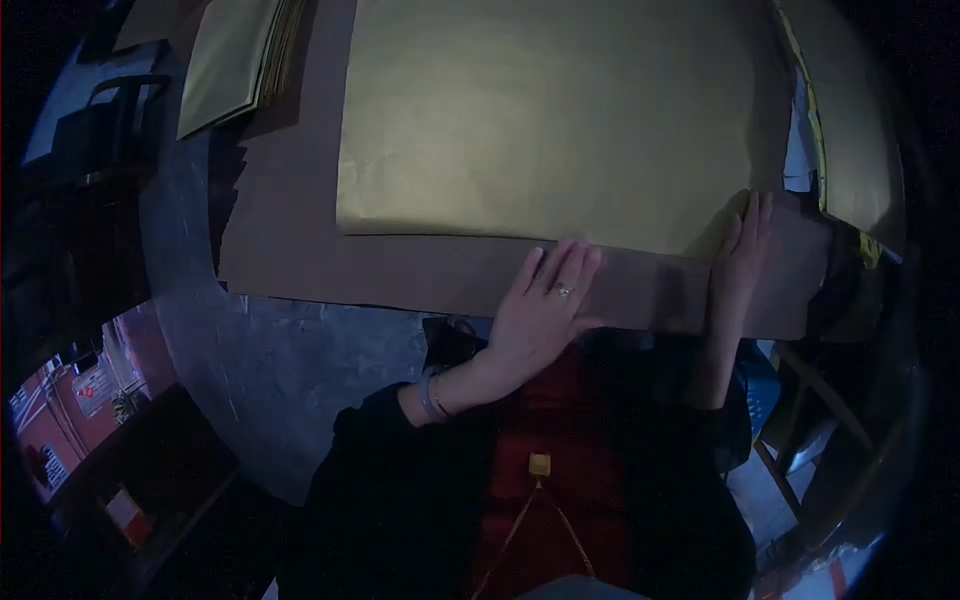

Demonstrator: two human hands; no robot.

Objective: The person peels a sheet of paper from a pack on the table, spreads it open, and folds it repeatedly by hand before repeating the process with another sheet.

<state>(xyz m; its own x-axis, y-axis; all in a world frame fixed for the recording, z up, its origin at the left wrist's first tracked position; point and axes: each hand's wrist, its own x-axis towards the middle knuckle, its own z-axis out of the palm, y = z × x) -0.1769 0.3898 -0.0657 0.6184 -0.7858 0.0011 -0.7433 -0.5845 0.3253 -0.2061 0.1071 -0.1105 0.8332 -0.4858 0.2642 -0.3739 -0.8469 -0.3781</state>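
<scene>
A large gold sheet of paper or card point(540, 130) lies on a brown board point(280, 250). My left hand point(540, 315), with a ring and a bracelet, lies over the near edge of the sheet, fingers stretched out and fingertips at that edge. At the near right corner, my right hand point(742, 250) rests with straight fingers pointing away from me along the sheet's right side. Neither hand grips anything. Whether the fingertips press on the sheet or just touch it, I cannot tell.
A stack of folded gold sheets point(235, 65) sits at the far left. Another gold sheet point(860, 130) with a yellow edge is at the right. Grey floor point(290, 370) shows below the board's left part. A wooden frame point(830, 400) stands at the lower right.
</scene>
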